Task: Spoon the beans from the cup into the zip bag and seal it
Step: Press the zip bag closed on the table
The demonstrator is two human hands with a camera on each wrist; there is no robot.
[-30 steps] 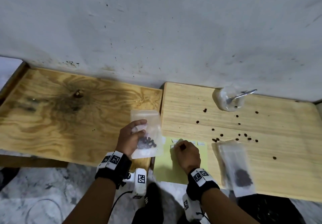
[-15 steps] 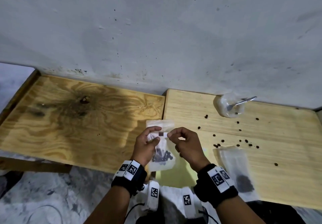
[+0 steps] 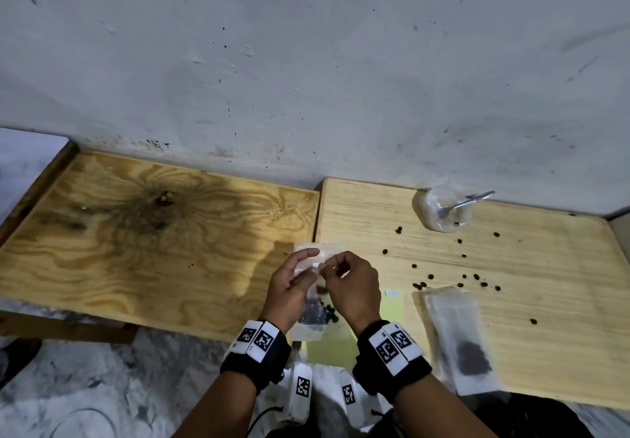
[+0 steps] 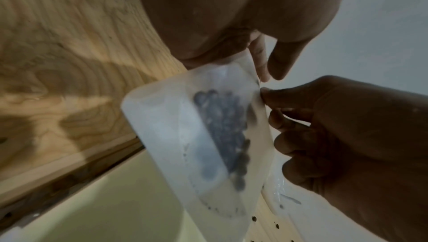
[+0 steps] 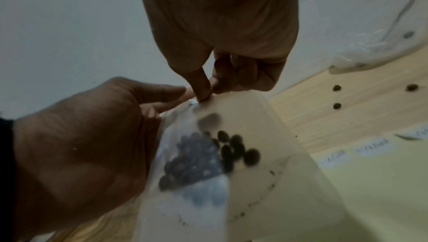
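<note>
Head view: left hand point(image 3: 289, 287) & right hand point(image 3: 351, 284) pinch frosted zip bag point(image 3: 308, 330), prob. beans point(image 3: 317, 311) inside.

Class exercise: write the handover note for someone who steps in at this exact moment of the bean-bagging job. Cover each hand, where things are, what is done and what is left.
Left hand: holds the zip bag by its top, above the table edge.
Right hand: pinches the bag's top edge beside the left.
Beans: a cluster sits low in the held bag.
Cup: at the back, spoon inside; loose beans scattered on the light board.
Second filled bag: lies flat at right.
Done: spooning, apparently.
Left: whether the seal is pressed fully shut cannot be told.
</note>
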